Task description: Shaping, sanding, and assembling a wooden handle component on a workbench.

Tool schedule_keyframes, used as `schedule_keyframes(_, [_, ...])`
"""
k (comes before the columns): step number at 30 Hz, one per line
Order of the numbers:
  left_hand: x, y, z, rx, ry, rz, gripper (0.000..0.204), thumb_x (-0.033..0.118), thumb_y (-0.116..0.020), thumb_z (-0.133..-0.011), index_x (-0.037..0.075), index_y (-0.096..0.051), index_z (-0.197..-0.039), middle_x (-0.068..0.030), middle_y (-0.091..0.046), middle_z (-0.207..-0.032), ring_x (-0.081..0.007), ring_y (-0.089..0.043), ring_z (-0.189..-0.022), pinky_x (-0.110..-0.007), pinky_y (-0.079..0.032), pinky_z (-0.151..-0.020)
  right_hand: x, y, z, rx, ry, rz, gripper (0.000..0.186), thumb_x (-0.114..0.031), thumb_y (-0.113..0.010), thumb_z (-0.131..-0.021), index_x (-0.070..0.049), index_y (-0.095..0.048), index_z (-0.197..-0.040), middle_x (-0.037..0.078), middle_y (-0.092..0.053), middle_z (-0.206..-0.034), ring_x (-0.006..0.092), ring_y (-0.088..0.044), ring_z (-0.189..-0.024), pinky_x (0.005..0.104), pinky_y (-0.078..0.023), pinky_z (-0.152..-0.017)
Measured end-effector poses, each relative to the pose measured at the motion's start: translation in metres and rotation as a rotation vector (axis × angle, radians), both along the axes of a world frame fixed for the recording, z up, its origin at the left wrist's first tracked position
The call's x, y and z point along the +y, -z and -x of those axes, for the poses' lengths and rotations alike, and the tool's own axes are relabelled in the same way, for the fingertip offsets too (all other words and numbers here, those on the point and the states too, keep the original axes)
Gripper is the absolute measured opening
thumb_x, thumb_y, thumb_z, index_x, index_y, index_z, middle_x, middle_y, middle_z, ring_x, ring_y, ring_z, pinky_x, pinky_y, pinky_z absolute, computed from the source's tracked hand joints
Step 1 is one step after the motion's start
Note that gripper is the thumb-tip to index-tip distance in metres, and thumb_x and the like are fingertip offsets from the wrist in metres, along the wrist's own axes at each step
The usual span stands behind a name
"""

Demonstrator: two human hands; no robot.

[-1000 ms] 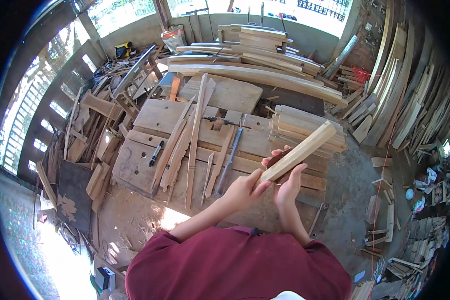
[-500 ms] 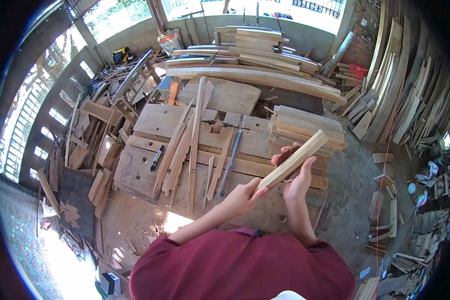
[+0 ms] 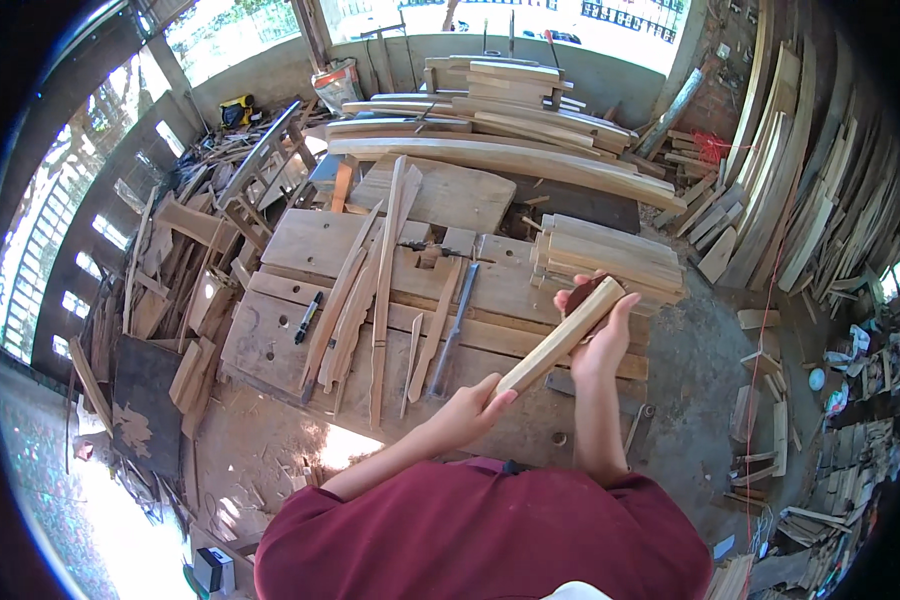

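My left hand (image 3: 470, 410) is closed round the lower end of a pale wooden bar (image 3: 544, 350) that slants up to the right. My right hand (image 3: 602, 342) cradles the upper end, holding a dark reddish-brown piece (image 3: 583, 293), possibly sandpaper, against it with curled fingers. Both are over the wooden workbench (image 3: 290, 235), where long thin strips (image 3: 379, 310), a blue-grey metal bar (image 3: 452, 335) and a dark pen-like tool (image 3: 306, 320) lie to the left of my hands. A stack of pale pieces (image 3: 598, 245) lies just beyond my right hand.
Long boards (image 3: 520, 157) are piled behind the bench. Offcuts (image 3: 195, 375) and a dark panel (image 3: 142, 420) crowd the left side. Tall planks (image 3: 800, 180) lean at the right, near a red cord (image 3: 764, 360) and scrap pieces on the floor.
The bar has moved down and left with my left hand, so its upper end now sits within my right hand. My right hand rose slightly with the reddish piece.
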State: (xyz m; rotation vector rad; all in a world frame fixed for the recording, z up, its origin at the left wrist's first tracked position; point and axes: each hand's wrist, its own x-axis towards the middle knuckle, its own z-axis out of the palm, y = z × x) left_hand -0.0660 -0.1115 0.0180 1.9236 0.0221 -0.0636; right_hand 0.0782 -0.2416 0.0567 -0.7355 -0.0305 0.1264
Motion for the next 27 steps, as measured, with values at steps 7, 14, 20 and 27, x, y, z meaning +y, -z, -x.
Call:
schedule_keyframes(7, [-0.001,-0.005,-0.022,0.043,-0.089,0.105,0.034,0.035,-0.044,-0.096,0.001,-0.047,-0.093,-0.0108,-0.049,-0.055,-0.0203,-0.049,-0.051,-0.036,-0.039,-0.050,0.018,0.021,0.027,-0.107,-0.228,0.118,0.060,-0.057,-0.027,-0.092,-0.005,-0.040,-0.120,0.012,-0.057,-0.100,0.0250,-0.062,-0.082,0.0374,-0.050,-0.078])
schedule_keyframes(14, [0.006,-0.002,-0.009,0.054,-0.031,0.194,0.040,0.036,-0.065,-0.083,0.002,-0.046,-0.088,-0.0065,-0.048,-0.063,-0.0134,-0.048,-0.055,-0.029,-0.040,-0.051,0.002,0.006,0.015,-0.153,-0.268,0.009,0.064,-0.058,-0.029,-0.092,-0.006,-0.035,-0.128,0.015,-0.054,-0.112,0.0271,-0.061,-0.093,0.0421,-0.050,-0.083])
schedule_keyframes(20, [0.013,-0.002,-0.009,-0.194,-0.230,-0.089,0.042,0.026,-0.081,-0.067,0.002,-0.051,-0.084,-0.0085,-0.052,-0.073,-0.0169,-0.051,-0.061,-0.031,-0.042,-0.054,0.012,0.003,0.026,-0.201,-0.289,-0.012,0.070,-0.062,-0.028,-0.090,-0.009,-0.030,-0.135,0.015,-0.049,-0.125,0.0292,-0.057,-0.105,0.0443,-0.046,-0.089])
schedule_keyframes(27, [0.029,-0.013,-0.005,-0.327,-0.221,-0.267,0.028,0.014,-0.071,-0.079,0.000,-0.057,-0.099,-0.0047,-0.055,-0.076,-0.0097,-0.052,-0.061,-0.024,-0.041,-0.053,0.015,0.005,0.026,-0.292,-0.351,-0.057,0.071,-0.062,-0.024,-0.090,-0.008,-0.027,-0.138,0.018,-0.044,-0.131,0.0339,-0.051,-0.113,0.0460,-0.043,-0.094])
